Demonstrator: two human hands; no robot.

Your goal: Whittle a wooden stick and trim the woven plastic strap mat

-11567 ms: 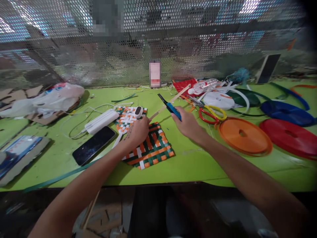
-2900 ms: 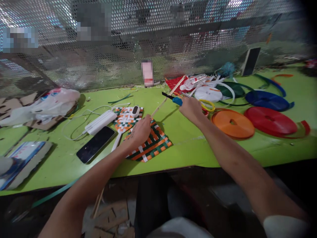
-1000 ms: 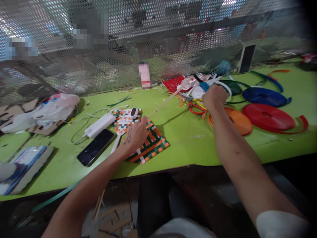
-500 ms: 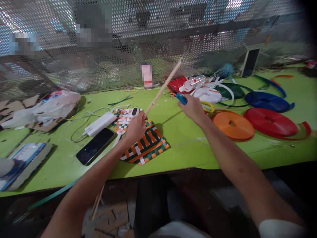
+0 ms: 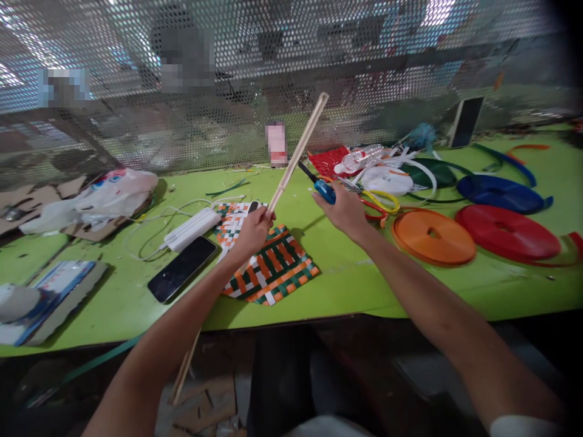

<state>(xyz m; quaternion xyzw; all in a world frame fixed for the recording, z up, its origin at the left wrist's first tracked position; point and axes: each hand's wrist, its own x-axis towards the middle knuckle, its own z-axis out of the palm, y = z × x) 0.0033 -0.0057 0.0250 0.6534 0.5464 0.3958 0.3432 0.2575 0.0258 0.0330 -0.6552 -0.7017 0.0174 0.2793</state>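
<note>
My left hand (image 5: pixel 254 233) is closed round a long pale bamboo stick (image 5: pixel 297 155), which slants up and away to the right. A lengthwise groove shows along its upper part, and its lower end hangs below the table edge. In my right hand (image 5: pixel 344 209) is a blue-handled screwdriver (image 5: pixel 325 190); its dark shaft points up-left, near the stick but apart from it. Under my left hand lies a woven piece (image 5: pixel 285 264) of orange, green and white strips. A paler woven part (image 5: pixel 228 220) shows behind that hand, partly hidden.
On the green table (image 5: pixel 355 285) lie a phone (image 5: pixel 182 269) and a white power bank (image 5: pixel 191 229) with a cable. At right are orange (image 5: pixel 410 237), red (image 5: pixel 523 233) and blue (image 5: pixel 501 193) strip rolls, plus scissors (image 5: pixel 385 201). A perforated metal screen (image 5: pixel 228 109) stands behind.
My right hand has moved left and slightly down, bringing the screwdriver nearer the stick, its shaft now visible. The stick has turned a little and its groove shows. The view has shifted slightly.
</note>
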